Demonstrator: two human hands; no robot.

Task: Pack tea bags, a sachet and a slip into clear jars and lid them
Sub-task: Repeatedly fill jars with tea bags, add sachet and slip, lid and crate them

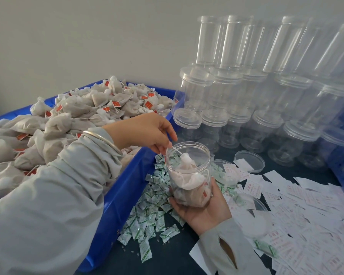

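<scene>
Sachets (150,213) and slips (298,211) litter the table beside stacked jars (246,100)

Your left hand (147,130) reaches over the open jar (188,173) held in your right hand (205,209). Bin (119,191) of tea bags (68,120) lies left; sachets (151,215) in front of it; slips (306,215) right; stacked lidded jars (256,96) behind.

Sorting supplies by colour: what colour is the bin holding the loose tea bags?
Blue; the bin shows best in the head view, the only view.
</scene>
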